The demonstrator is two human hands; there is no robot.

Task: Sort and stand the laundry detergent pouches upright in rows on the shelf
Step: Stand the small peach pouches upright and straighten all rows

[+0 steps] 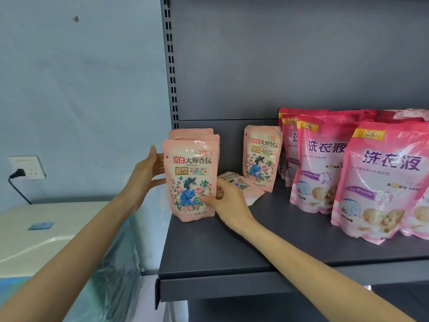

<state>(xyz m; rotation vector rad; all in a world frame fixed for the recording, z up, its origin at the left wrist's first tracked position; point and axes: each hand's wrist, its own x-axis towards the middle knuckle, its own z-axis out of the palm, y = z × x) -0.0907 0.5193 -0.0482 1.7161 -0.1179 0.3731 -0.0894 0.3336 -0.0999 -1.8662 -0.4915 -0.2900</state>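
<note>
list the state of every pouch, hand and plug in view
front peach floral pouch: upright, heads a row of three
left hand: open, straight fingers on its left edge
right hand: pinching its lower right edge
fallen peach pouch: lying flat
lone peach pouch: upright, apart
large pink pouches: upright in rows
black plug: plugged in

Shelf (232,252) left end: small pouches (191,180) upright, one behind another.
Just right of them: flat pouch (241,184), lying down.
Behind that: lone pouch (262,158), upright.
Right side: large pouches (380,180) standing in rows, front to back.
</note>
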